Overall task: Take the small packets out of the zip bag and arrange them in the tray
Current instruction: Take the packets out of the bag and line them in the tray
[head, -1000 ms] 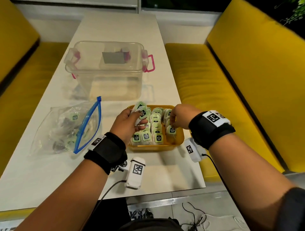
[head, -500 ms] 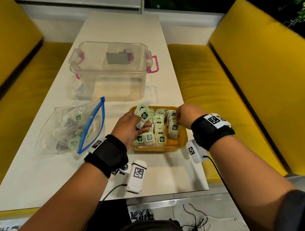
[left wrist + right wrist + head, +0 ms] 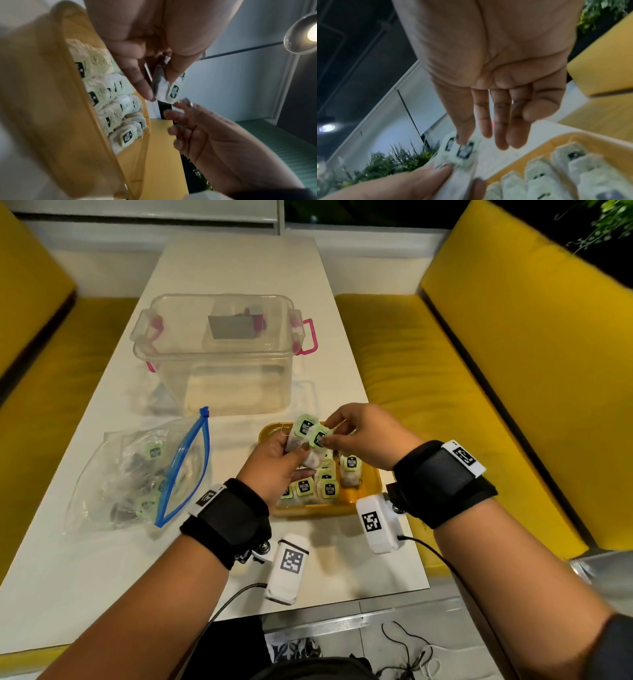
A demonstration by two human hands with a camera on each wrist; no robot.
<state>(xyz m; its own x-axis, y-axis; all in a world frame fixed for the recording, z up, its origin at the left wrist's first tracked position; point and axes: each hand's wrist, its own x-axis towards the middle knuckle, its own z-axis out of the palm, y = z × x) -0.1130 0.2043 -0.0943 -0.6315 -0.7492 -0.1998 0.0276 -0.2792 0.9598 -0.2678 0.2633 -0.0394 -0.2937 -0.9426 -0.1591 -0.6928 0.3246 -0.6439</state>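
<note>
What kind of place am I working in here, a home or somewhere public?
Probably a café or canteen booth, not a home: a long white table sits between two yellow padded benches, and the right wrist view shows a dark open ceiling with a round lamp.

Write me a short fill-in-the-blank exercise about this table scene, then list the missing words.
1. The left hand holds tea packets above the ____ tray.
2. The zip bag has a ____ zipper strip.
3. The zip bag lies to the ____ of the tray, seen from the person.
4. Beyond the tray stands a clear box with ____ latches.

Missing words: yellow; blue; left; pink
</note>
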